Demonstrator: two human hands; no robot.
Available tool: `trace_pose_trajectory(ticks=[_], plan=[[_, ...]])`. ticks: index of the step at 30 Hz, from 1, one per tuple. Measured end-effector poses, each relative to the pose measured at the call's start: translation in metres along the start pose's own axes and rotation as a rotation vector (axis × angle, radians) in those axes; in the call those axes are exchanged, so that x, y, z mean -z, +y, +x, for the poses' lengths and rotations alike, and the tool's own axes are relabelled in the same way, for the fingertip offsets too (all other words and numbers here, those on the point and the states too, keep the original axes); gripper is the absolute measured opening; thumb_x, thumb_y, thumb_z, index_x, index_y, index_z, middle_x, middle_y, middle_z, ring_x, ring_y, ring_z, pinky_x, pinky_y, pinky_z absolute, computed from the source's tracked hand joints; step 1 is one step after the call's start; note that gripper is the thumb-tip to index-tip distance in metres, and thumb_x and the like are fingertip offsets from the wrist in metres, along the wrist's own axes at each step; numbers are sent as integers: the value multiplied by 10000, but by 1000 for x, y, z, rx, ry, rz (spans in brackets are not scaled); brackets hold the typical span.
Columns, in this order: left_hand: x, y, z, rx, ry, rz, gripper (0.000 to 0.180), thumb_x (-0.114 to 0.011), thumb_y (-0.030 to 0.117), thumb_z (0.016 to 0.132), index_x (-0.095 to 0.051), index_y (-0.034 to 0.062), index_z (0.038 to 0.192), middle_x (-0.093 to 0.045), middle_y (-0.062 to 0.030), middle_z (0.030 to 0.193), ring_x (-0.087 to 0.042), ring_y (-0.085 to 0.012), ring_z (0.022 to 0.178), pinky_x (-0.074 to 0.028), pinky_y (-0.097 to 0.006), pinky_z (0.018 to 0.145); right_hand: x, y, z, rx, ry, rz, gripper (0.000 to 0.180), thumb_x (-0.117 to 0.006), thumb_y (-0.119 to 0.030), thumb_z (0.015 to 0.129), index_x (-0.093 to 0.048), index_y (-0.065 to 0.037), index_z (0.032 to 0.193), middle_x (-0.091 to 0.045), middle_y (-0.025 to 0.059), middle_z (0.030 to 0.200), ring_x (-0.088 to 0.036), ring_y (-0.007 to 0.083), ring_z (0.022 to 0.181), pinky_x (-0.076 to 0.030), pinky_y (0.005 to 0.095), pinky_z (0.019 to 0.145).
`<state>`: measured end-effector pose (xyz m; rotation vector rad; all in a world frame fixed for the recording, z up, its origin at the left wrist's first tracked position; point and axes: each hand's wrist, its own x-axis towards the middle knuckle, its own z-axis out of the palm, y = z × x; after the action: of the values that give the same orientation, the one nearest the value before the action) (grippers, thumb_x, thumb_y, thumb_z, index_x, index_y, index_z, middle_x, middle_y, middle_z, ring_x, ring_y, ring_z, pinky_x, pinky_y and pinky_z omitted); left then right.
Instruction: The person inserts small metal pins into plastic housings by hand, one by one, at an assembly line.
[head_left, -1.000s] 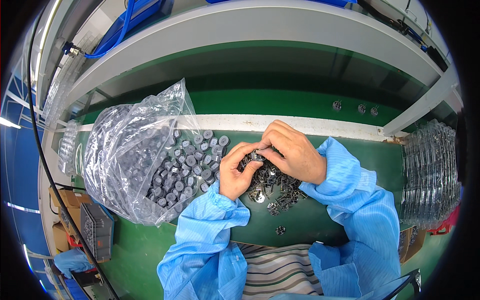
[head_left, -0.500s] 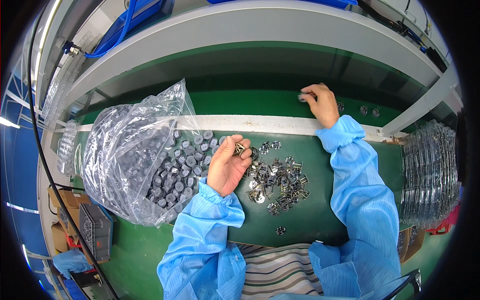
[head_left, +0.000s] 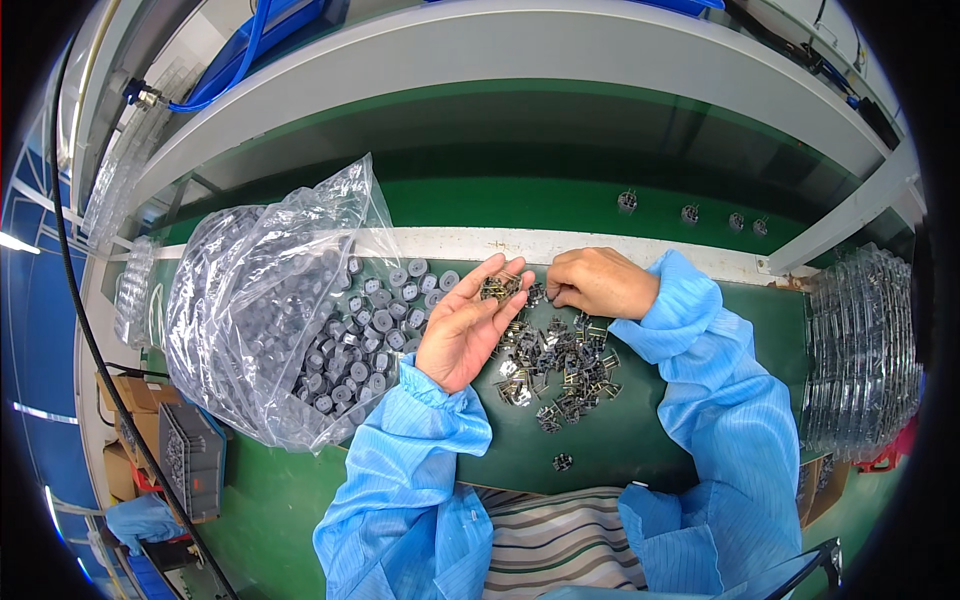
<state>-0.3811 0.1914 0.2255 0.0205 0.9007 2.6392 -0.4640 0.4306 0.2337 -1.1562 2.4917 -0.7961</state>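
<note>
My left hand (head_left: 470, 325) is turned palm up, its fingers curled round several small metal parts with brass-coloured pins (head_left: 503, 287). Just right of it, my right hand (head_left: 600, 282) is closed, fingertips together over the edge of the pile; what they pinch, if anything, is hidden. Below both hands a loose pile of small pinned metal parts (head_left: 565, 370) lies on the green mat. To the left, round grey plastic pieces (head_left: 365, 345) spill from a clear plastic bag (head_left: 255, 320). One pinned part (head_left: 562, 462) lies apart near the front edge.
Beyond the white rail (head_left: 450, 243), several small parts (head_left: 690, 214) stand in a row on the green surface. Stacked clear plastic trays (head_left: 862, 355) rise at the right. A grey crate (head_left: 195, 460) and cardboard boxes stand low at the left; a black cable (head_left: 100, 360) hangs there.
My right hand has come back from beyond the rail to the pile beside my left hand. A part now stands where it was, at the left end of the row. My left fingers have opened somewhat.
</note>
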Motion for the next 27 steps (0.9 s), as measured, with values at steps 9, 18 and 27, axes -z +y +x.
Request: trace_pose_trajectory(ticks=[9,18,27], plan=[[-1,-19,-1,-188,178,483,386,-605,-65,974,-506,-55,1348,-587,-156,1279,-649,-296,1184,-571,-334,999,-2,5,0,219,206,-212,39,-666,-19,812,-654,-20,849,-622,117,891,-625,321,943,-521,419,811],[1,-20,-2,-244,150,659,338,-616,-67,968,-562,-24,1298,-637,-123,1179,-682,-222,1072,-596,-311,934,2,-3,1,238,109,-256,64,-620,21,800,-646,-20,842,-625,121,895,-621,325,930,-517,430,793],[-24,-12,-7,-586,-143,1601,422,-763,117,844,-651,68,1248,-662,-145,1255,-596,-340,1208,-458,-409,1005,-2,6,-4,124,195,-230,161,-685,9,795,-644,-12,950,-644,149,963,-626,362,989,-530,447,832]])
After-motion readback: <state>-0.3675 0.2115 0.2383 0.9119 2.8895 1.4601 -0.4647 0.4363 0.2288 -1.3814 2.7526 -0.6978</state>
